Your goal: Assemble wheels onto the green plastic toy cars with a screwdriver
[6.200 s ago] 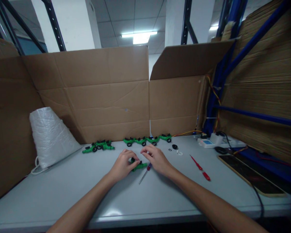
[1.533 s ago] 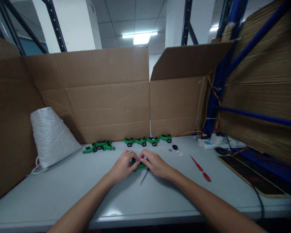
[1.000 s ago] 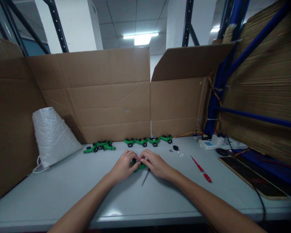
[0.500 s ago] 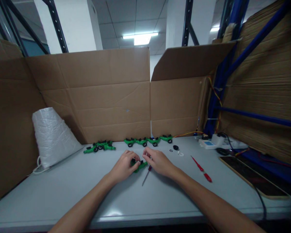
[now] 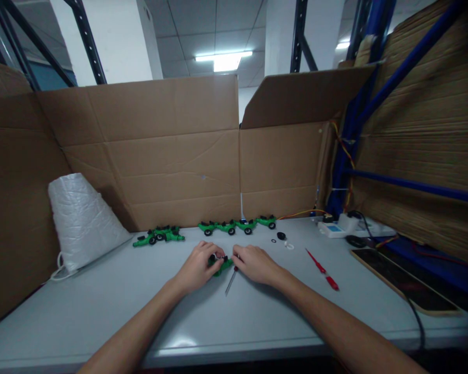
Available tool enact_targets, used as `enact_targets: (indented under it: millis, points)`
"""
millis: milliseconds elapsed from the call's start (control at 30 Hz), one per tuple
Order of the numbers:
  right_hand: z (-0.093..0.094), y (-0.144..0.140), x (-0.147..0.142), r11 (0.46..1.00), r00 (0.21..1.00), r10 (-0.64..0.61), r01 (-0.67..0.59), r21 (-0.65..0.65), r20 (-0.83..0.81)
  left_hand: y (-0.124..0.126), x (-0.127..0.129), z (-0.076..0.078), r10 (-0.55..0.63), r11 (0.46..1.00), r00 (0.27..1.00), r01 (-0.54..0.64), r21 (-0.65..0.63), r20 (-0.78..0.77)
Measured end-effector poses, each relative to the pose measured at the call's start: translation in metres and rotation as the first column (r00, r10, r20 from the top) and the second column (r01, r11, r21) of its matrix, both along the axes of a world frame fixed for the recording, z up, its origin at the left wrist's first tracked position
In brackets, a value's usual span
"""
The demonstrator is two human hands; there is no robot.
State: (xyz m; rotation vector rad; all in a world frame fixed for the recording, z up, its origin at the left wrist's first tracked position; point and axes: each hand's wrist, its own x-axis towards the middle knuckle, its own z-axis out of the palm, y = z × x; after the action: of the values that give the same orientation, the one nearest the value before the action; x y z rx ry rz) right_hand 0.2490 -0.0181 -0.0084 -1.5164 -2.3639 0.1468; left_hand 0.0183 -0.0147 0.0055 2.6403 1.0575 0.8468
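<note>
Grey bench [image 5: 101,306], cardboard walls behind. My left hand [image 5: 196,267] pinched the small green plastic fitting [image 5: 220,266] at bench centre; right hand [image 5: 255,264] curled narrow against it, beside a thin metal-shafted screwdriver [image 5: 231,279]. I judged tiny black rings could slip loose and roll.

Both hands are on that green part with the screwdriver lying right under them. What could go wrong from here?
1. The left hand and right hand pinch the green part by the fingertips only, so a tiny piece might slip out.
2. The screwdriver lies loose under the right hand, so a wrist nudge could roll it.
3. The small black and white rings sit loose nearby on the table, so a sweep may scatter them.
</note>
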Motion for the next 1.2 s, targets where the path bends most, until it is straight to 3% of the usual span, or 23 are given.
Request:
enact_targets:
  millis: [433,667,900,1200]
  points:
    - [-0.008,0.005,0.004,0.998,0.996,0.066,-0.065,0.015,-0.055,0.001,0.0,-0.002,0.036,0.999,0.999,-0.036,-0.013,-0.012]
    - [-0.009,0.005,0.004,1.0,0.998,0.025,-0.024,0.012,-0.063,0.0,0.0,-0.001,0.056,0.997,0.998,-0.056,-0.043,0.003]
    - [-0.008,0.006,0.005,1.0,0.998,-0.015,0.015,0.011,-0.063,0.001,0.001,-0.003,0.014,0.998,1.0,-0.013,-0.067,0.018]
    - [-0.011,0.008,0.008,0.999,0.996,0.036,-0.035,0.011,-0.081,-0.002,0.003,0.002,-0.014,0.996,1.0,0.015,-0.089,0.022]
